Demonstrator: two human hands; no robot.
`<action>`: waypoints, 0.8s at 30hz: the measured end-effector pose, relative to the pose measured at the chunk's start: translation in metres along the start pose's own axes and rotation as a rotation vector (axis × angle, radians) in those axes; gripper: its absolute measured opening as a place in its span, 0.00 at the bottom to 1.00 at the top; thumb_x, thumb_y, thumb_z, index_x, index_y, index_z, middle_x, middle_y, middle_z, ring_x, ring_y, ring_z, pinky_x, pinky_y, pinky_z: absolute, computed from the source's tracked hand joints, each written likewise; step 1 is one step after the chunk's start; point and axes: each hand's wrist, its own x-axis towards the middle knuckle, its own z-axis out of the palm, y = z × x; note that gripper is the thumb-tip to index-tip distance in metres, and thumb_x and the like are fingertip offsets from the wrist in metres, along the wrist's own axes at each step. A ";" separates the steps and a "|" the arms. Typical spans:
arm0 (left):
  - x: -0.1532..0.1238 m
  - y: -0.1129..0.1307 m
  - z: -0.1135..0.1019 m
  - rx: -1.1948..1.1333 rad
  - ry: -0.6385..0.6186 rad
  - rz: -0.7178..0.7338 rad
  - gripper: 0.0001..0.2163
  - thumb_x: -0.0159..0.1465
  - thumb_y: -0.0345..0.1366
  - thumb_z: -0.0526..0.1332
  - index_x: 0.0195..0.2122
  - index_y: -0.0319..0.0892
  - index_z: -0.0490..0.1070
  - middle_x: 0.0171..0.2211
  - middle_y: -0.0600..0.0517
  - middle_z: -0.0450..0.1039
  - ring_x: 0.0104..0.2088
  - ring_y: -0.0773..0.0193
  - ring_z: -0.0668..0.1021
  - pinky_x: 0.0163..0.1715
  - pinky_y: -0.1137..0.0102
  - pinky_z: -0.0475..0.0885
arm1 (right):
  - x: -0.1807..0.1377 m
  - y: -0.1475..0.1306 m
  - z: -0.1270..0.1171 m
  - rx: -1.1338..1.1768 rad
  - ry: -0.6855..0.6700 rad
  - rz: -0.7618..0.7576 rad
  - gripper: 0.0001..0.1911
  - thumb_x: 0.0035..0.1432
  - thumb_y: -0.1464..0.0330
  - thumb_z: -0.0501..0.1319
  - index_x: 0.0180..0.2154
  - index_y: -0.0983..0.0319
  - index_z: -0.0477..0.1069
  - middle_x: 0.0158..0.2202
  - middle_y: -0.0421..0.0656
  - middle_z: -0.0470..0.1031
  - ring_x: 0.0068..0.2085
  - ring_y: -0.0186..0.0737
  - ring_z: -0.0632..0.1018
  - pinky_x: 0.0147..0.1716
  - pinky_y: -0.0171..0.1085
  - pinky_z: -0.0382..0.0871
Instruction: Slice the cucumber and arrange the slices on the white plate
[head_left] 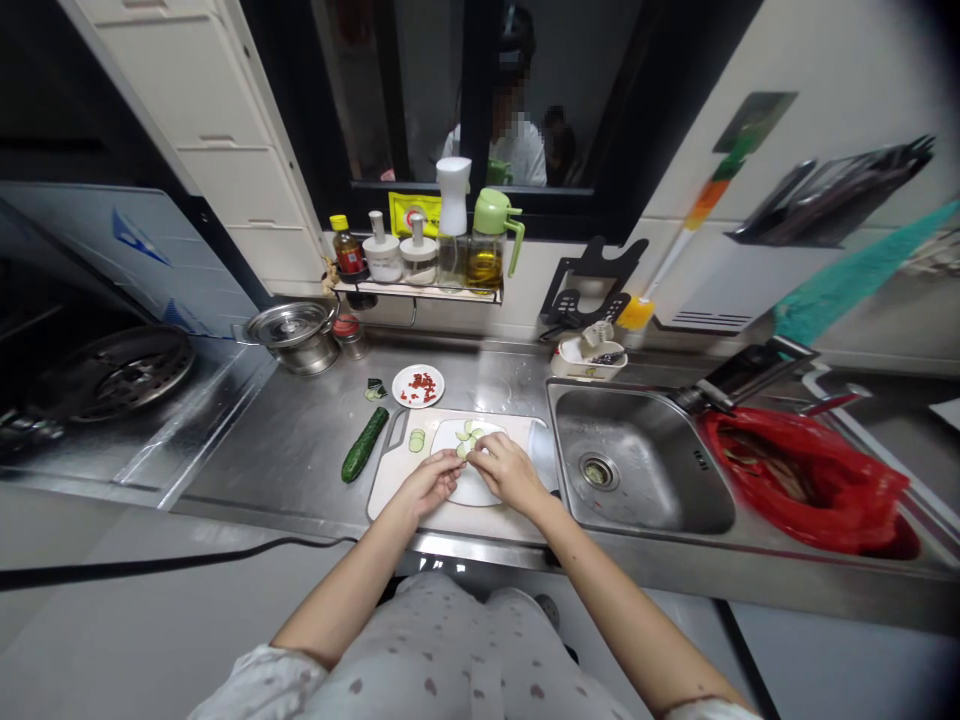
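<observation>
Over a white plate (471,492) my two hands meet at the fingertips. My left hand (435,482) is closed in a pinch, and my right hand (511,472) pinches from the other side. A pale green cucumber slice (463,452) shows at their fingertips, partly hidden by them. More cucumber slices (469,433) lie fanned on the plate's far part. The plate rests on a light cutting board (390,490), where a small stack of slices (417,440) sits to the left. A knife (541,448) lies at the board's right side, partly behind my right wrist.
Left of the board lies a cucumber (365,445), with dark green trimmings (375,388) behind it. A small plate of chopped red pieces (418,386) stands beyond the board. The sink (645,460) and a red bag (810,490) are rightward; a lidded pot (292,338) stands back left.
</observation>
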 end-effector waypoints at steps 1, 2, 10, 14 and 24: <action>0.000 0.001 0.001 0.005 -0.003 0.016 0.14 0.48 0.30 0.72 0.32 0.40 0.67 0.24 0.57 0.69 0.22 0.76 0.71 0.21 0.81 0.64 | 0.001 0.000 0.000 0.004 0.005 0.001 0.14 0.67 0.69 0.51 0.43 0.58 0.75 0.41 0.48 0.72 0.45 0.44 0.67 0.42 0.41 0.64; 0.000 0.002 0.002 0.014 -0.005 0.032 0.14 0.48 0.30 0.72 0.32 0.40 0.67 0.24 0.58 0.68 0.22 0.77 0.71 0.21 0.81 0.64 | 0.002 -0.001 -0.001 0.010 0.013 0.002 0.14 0.67 0.68 0.51 0.43 0.59 0.75 0.41 0.48 0.72 0.45 0.45 0.67 0.42 0.41 0.64; -0.011 0.018 0.014 0.173 0.025 0.204 0.17 0.44 0.35 0.73 0.30 0.40 0.66 0.23 0.59 0.66 0.23 0.77 0.69 0.22 0.80 0.61 | 0.010 -0.006 -0.006 0.065 0.095 0.015 0.13 0.68 0.65 0.52 0.40 0.60 0.74 0.40 0.48 0.72 0.44 0.44 0.68 0.43 0.42 0.65; -0.014 0.022 0.017 0.246 0.067 0.274 0.18 0.41 0.36 0.73 0.29 0.40 0.66 0.21 0.60 0.64 0.20 0.77 0.65 0.22 0.78 0.58 | 0.013 -0.008 -0.006 0.073 0.133 -0.007 0.12 0.67 0.66 0.52 0.39 0.60 0.73 0.39 0.48 0.72 0.43 0.44 0.68 0.42 0.42 0.65; -0.011 0.027 0.016 0.458 0.046 0.463 0.16 0.42 0.35 0.72 0.29 0.40 0.67 0.22 0.60 0.68 0.24 0.73 0.70 0.30 0.76 0.64 | 0.012 -0.009 -0.002 0.274 0.085 0.131 0.07 0.65 0.67 0.56 0.37 0.60 0.72 0.37 0.46 0.73 0.43 0.44 0.69 0.44 0.42 0.64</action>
